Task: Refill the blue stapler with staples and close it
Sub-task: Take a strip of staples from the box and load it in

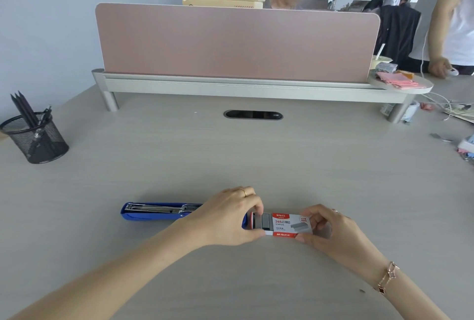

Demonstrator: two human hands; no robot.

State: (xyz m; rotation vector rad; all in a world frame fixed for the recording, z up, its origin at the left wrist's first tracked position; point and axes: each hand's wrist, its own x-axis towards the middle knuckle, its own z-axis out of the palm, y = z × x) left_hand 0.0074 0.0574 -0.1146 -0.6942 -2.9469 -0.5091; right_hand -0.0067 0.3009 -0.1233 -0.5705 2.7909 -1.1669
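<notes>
The blue stapler point(154, 212) lies flat on the desk, swung wide open, its metal staple channel facing up. Part of it is hidden under my left hand point(225, 218). Just to its right is a small red and white staple box point(284, 224), its inner tray slid out a little toward the left so that grey staples point(264, 221) show. My left hand pinches the tray end of the box with thumb and fingers. My right hand point(331, 230) grips the box's right end.
A black mesh pen holder point(36, 137) stands far left. A pink divider on a grey shelf point(230, 83) crosses the back of the desk, with a cable slot point(253, 115) before it. Papers, cables and small items lie at the right edge. People stand beyond.
</notes>
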